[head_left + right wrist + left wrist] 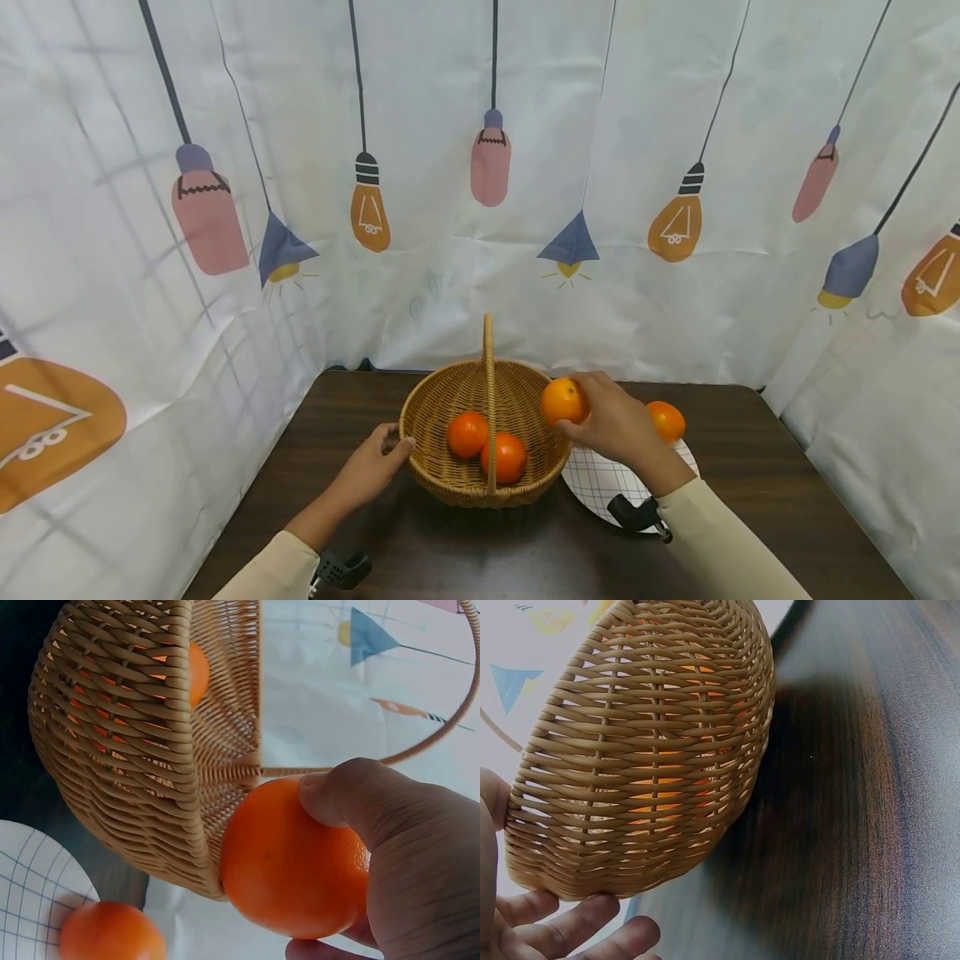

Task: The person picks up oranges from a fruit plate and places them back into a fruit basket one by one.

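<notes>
My right hand [611, 417] grips an orange [565, 401] at the right rim of the wicker basket [427, 421]. In the right wrist view, the thumb lies over the held orange [292, 859], close against the woven rim. Two more oranges, one on the left [468, 434] and one partly behind the handle [507, 458], lie inside the basket. On the basket's left rim, my left hand [371, 467] holds on with its thumb on one side and fingers on the other. The left wrist view shows those fingers [581, 926] against the weave.
A white plate with a grid pattern [592, 479] sits right of the basket, partly under my right forearm. Another orange [666, 422] rests toward its far side. The basket's arched handle [488, 358] stands upright. A lamp-print curtain [450, 300] hangs behind the dark wooden table [465, 554].
</notes>
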`<state>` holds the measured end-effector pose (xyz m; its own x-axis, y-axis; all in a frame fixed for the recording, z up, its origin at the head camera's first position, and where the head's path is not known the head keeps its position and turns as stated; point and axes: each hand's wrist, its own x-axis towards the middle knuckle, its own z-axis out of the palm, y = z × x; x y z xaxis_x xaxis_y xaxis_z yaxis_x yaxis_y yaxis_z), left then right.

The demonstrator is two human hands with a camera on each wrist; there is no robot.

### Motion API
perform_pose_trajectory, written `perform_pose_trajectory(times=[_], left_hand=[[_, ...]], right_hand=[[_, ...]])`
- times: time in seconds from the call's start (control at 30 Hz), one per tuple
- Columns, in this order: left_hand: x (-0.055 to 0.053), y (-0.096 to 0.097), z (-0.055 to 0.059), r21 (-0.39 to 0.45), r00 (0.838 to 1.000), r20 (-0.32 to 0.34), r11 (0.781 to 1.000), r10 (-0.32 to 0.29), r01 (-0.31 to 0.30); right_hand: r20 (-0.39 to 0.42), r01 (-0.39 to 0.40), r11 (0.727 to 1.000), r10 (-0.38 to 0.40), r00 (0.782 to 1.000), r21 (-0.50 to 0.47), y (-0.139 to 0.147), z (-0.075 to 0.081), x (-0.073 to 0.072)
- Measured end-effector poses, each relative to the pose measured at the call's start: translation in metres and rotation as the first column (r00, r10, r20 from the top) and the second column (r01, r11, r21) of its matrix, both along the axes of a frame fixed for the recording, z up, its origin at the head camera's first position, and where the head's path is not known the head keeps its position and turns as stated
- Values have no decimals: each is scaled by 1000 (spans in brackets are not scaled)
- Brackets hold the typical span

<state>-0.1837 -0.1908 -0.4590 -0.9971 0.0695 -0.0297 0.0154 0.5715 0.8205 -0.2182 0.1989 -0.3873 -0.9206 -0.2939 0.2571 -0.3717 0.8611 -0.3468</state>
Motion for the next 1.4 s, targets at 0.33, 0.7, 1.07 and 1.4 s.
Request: perform_pose_trajectory(times=[0.33,0.7,1.07,1.4], left_hand=[[0,0,-1,0,1000,-3,1000,-1,1],[1,1,-1,10,1000,1,1000,1,-1],[2,1,1,14,1000,11,1000,-1,1],[2,2,1,12,1000,9,1000,3,-3]], right_hand=[[12,-4,1000,4,1000,29,-3,-4,0],[29,20,998,-22,999,60,3,-13,-1],[53,46,998,-47,997,32,19,-21,-2],[47,47,998,-49,998,38,33,-34,-3]])
